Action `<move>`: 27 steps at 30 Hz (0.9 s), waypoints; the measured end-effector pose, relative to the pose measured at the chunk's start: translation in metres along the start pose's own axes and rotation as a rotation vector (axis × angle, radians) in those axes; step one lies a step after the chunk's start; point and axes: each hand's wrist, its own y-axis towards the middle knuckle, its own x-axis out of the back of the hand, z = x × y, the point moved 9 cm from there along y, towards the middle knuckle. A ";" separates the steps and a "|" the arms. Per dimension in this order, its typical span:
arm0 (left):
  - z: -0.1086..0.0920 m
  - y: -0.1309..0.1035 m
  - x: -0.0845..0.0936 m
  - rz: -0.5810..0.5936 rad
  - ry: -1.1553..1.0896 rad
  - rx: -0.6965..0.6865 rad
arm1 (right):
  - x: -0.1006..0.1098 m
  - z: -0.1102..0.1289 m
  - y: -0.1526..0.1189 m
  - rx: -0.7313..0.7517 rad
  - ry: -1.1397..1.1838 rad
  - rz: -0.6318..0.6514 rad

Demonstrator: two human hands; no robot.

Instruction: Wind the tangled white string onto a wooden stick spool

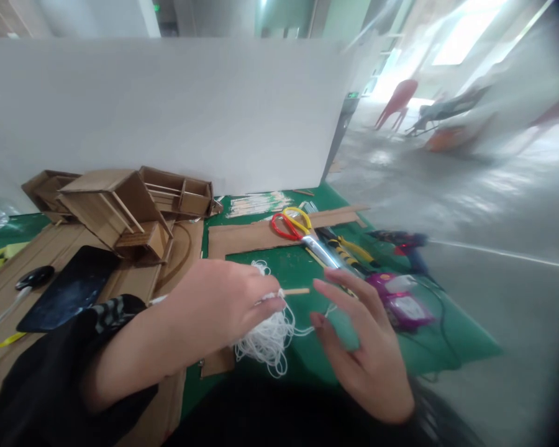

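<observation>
My left hand [233, 298] is closed in a pinch on a thin wooden stick [297, 291], whose bare end points right. White string [265, 344] goes round the stick at my fingertips, and a loose tangle of it lies on the table just below. To the right, my right hand [361, 338] is open, thumb and fingers apart. A strand of the string runs from the tangle toward its fingertips; whether it touches them I cannot tell. Beyond both hands, scissors [317, 245] with red and yellow handles lie on a strip of cardboard [242, 241].
Cardboard box pieces [116, 205] stand at the left behind a black phone [69, 288]. Thin sticks [258, 203] lie at the back. Pliers [354, 248], a glue gun [403, 242] and a purple packet [400, 301] sit on the right of the green table [466, 344]. A white panel [168, 112] rises behind.
</observation>
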 end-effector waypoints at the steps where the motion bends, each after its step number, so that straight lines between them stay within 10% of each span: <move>1: -0.004 0.003 -0.002 0.013 0.018 -0.014 | -0.004 0.010 0.005 0.048 -0.013 0.023; 9: -0.011 0.008 0.007 -0.109 0.099 -0.092 | -0.005 0.008 0.008 0.102 -0.111 0.033; 13: 0.014 -0.017 0.031 -0.459 0.065 -0.095 | 0.004 -0.023 -0.005 -0.055 -0.146 -0.052; 17: 0.079 -0.066 0.027 -1.025 -0.360 0.141 | 0.010 -0.041 -0.016 -0.175 -0.178 -0.139; 19: 0.109 -0.061 -0.016 -0.915 -0.781 0.305 | 0.011 -0.043 -0.020 -0.200 -0.185 -0.183; 22: 0.091 -0.030 -0.077 -0.399 -1.100 0.331 | 0.011 -0.042 -0.022 -0.226 -0.166 -0.222; 27: 0.045 -0.009 -0.079 -0.209 -1.291 0.167 | 0.000 -0.046 -0.022 -0.284 -0.048 -0.156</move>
